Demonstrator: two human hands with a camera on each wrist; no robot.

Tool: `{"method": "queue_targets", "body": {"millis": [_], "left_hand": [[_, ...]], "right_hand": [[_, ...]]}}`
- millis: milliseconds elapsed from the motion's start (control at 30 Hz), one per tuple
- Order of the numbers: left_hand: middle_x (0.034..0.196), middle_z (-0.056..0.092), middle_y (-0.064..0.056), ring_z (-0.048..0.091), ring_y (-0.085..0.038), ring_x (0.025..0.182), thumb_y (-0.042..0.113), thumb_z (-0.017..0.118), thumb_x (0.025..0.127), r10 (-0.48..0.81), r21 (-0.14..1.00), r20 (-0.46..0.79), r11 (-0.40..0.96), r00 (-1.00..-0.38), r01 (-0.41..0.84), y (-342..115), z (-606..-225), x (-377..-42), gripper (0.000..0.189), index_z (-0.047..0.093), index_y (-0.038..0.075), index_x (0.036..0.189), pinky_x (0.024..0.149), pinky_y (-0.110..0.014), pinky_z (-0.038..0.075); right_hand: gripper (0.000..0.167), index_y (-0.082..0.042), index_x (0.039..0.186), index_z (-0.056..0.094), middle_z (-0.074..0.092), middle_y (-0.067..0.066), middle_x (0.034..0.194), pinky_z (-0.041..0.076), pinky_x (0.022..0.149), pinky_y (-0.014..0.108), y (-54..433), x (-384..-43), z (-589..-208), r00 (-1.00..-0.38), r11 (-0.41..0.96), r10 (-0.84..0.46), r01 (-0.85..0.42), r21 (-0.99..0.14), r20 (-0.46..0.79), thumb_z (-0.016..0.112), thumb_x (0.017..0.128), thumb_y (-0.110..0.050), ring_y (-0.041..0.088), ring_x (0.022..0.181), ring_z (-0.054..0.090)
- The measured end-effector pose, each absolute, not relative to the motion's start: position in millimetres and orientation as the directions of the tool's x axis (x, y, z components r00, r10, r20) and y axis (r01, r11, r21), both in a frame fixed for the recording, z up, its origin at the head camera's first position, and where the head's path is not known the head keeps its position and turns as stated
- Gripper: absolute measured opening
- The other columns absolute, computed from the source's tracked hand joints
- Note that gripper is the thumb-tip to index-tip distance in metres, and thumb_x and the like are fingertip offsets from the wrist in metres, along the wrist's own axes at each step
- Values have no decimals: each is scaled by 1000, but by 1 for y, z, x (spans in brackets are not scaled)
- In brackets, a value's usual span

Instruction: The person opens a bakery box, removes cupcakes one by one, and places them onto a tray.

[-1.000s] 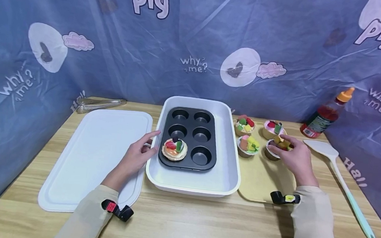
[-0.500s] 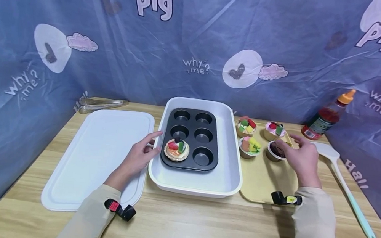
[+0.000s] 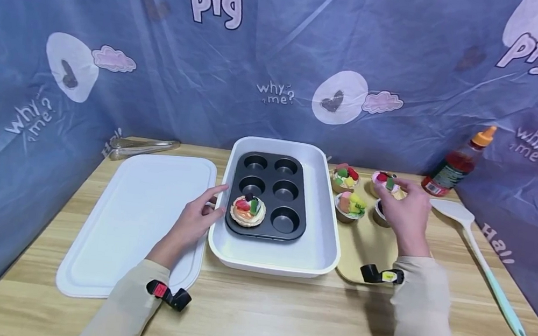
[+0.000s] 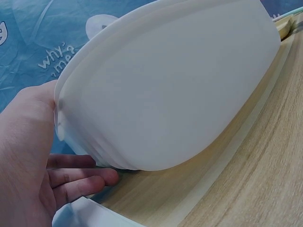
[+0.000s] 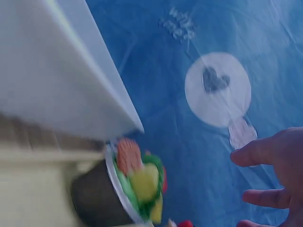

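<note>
My left hand [image 3: 195, 215] holds the left rim of a deep white tray [image 3: 270, 261]; in the left wrist view its thumb goes over the rim and the fingers curl beside the outer wall. Inside the tray lies a black muffin tin [image 3: 263, 232], with a fruit-topped tart [image 3: 247, 211] in its front left cup. My right hand [image 3: 407, 211] hovers at a pink cupcake [image 3: 385, 180], thumb and index finger apart. Its fingers [image 5: 258, 152] look spread in the right wrist view. A dark cupcake [image 3: 380, 216] is partly hidden behind the hand.
Two more fruit-topped cupcakes, one nearer [image 3: 350, 205] and one farther [image 3: 344, 177], stand on a yellow board [image 3: 362, 258]. A white lid-like tray [image 3: 137, 220], metal tongs [image 3: 142, 147], a spatula [image 3: 479, 258] and a sauce bottle [image 3: 458, 162] surround them.
My right hand has come away from the dark cupcake and moved left and slightly back to the pink one. My left hand stays at the white tray's rim.
</note>
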State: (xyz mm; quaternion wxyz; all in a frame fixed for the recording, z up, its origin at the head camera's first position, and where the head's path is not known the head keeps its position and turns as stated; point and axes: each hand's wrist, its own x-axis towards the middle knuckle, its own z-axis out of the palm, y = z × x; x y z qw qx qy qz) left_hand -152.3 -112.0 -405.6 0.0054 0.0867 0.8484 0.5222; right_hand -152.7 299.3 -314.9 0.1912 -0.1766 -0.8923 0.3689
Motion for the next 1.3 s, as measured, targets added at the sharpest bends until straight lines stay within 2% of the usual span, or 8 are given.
{"method": "queue_targets", "body": {"millis": [300,500,633,867,1067,1300], "left_hand": [[115,60,-14,53,-17,81,17,61,96,149,891,91,429,-985,147,-113,-408,-152,55,50,25,149,76,-29,43],[115,60,-14,54,-17,81,17,61,96,150,890,93,430,-984,150,-114,-408,-153,55,49,25,149,76,-28,43],[115,61,-14,55,-17,82,17,61,96,150,888,91,435,-984,148,-113,-407,-153,55,50,26,149,77,-29,44],[116,60,-14,55,-17,82,17,61,96,155,888,85,437,-984,145,-112,-405,-153,55,50,25,149,77,-29,44],[116,60,-14,55,-18,82,17,61,96,156,885,86,442,-984,148,-112,-405,-153,55,49,24,149,77,-29,44],[115,61,-14,56,-17,82,17,61,96,157,885,98,438,-983,158,-113,-406,-153,55,49,23,149,78,-29,45]], "right_hand": [[53,0,134,61,56,25,141,32,112,56,251,-152,-306,-909,651,358,80,-755,212,71,91,-30,43,136,43],[46,-1,129,66,60,19,139,37,112,52,219,-153,-303,-934,663,240,-41,-747,264,73,91,-26,38,134,50],[53,1,135,59,57,21,142,38,112,53,198,-152,-305,-958,657,175,-58,-752,227,73,91,-26,38,135,50],[65,-4,146,48,50,23,146,44,108,51,164,-146,-310,-990,643,100,-9,-766,95,73,92,-31,38,134,50],[70,-8,149,44,50,21,145,43,109,51,140,-142,-315,-999,651,4,-37,-758,52,74,91,-35,36,132,51],[83,-11,156,32,50,23,144,45,106,52,118,-137,-322,-995,654,-101,-87,-751,27,75,90,-36,37,131,53]]}}
